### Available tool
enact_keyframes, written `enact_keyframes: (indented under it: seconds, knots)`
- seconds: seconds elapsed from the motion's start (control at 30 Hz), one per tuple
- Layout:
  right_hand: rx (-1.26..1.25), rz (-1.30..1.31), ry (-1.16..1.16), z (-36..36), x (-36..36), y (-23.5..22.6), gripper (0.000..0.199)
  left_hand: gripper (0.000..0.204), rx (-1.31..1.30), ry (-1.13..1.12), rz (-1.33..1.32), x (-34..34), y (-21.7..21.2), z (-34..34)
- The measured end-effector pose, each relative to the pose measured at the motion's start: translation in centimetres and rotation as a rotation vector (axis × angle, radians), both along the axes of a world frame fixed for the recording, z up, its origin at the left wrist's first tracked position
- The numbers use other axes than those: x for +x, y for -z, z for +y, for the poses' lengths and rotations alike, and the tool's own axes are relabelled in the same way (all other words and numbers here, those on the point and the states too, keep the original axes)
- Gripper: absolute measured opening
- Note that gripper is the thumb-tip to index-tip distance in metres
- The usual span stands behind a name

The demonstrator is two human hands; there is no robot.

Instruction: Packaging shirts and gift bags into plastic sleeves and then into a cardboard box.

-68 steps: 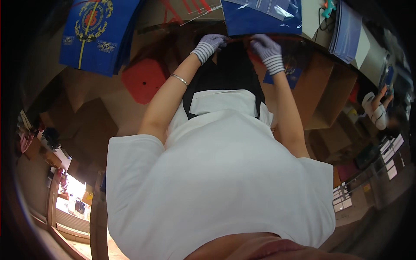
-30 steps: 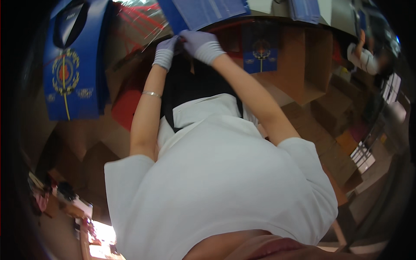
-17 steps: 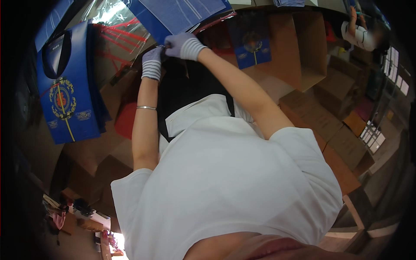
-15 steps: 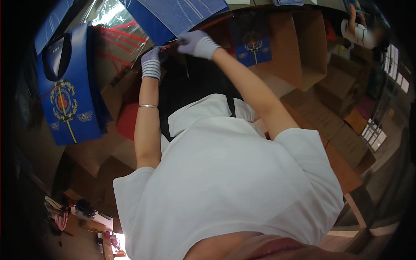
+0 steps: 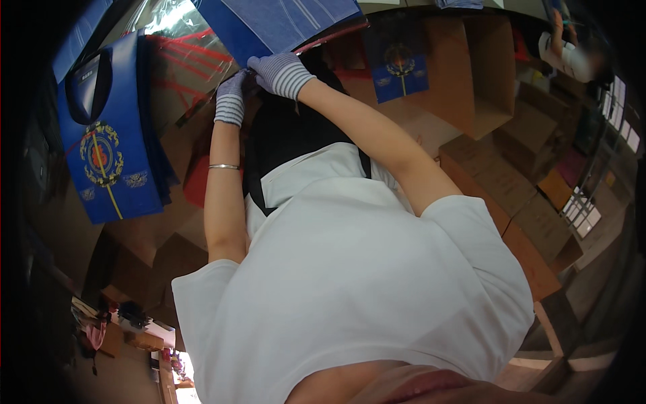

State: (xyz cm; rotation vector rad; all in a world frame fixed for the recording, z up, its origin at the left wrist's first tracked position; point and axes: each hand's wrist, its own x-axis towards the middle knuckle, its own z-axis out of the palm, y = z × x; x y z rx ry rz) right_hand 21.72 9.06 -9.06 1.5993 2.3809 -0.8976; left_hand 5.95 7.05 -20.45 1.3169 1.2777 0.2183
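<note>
Both of my hands wear purple-grey knit gloves with white striped cuffs. They are closed and meet at the table's near edge, just below a blue paper piece with a paler blue panel [image 5: 289, 30]. My left hand [image 5: 231, 97] pinches at something small and dark. Close against it on the right, my right hand [image 5: 281, 73] has its fingers curled in toward the same spot. What lies between the fingers is mostly hidden. Left of my hands are clear plastic with red strips [image 5: 182, 64] and several blue gift bags [image 5: 111, 145] with dark handles and a gold-and-red crest.
Another blue crested bag [image 5: 400, 64] hangs at the right, beside an open cardboard box [image 5: 498, 74]. More cartons [image 5: 491, 175] are stacked below it. A co-worker [image 5: 572, 57] is at the far right. A red object [image 5: 196, 182] is left of my lap.
My right hand has moved left and down to meet my left hand. The dark reddish strip seen between them is now mostly hidden. My left hand has shifted slightly.
</note>
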Motion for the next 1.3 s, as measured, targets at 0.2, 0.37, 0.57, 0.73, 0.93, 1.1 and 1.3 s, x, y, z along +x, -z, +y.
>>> enact_keyframes:
  seconds: [0.2,0.37,0.57,0.73,0.93,1.1,1.3]
  knots:
    - [0.007,0.020,-0.010,0.9,-1.0,-0.9,0.025,0.033,-0.164,-0.213,-0.060,-1.3,1.8,1.0]
    - [-0.008,0.155,0.113,-0.4,4.2,-1.2,0.027,0.028,0.221,0.335,0.529,0.2,-1.9,1.4]
    - [0.375,-0.323,0.944,-2.8,32.3,-5.2,0.030,0.028,-0.675,-0.885,-0.583,-0.1,-4.4,-0.2]
    - [0.065,-0.541,0.767,-14.3,39.3,2.2,0.025,0.043,-0.747,-0.817,-0.763,4.1,-7.1,-0.4]
    - [-0.398,0.517,0.261,-7.8,11.5,2.6,0.032,0.047,-0.540,-0.975,-1.222,2.4,-7.5,0.0]
    - [-0.753,0.771,0.581,4.3,6.7,1.2,0.025,0.063,-0.393,-1.124,-1.577,1.6,-7.3,2.6]
    - [-0.501,0.749,1.341,9.7,25.5,6.8,0.026,0.059,-0.154,-1.404,-1.220,2.8,-11.4,6.2]
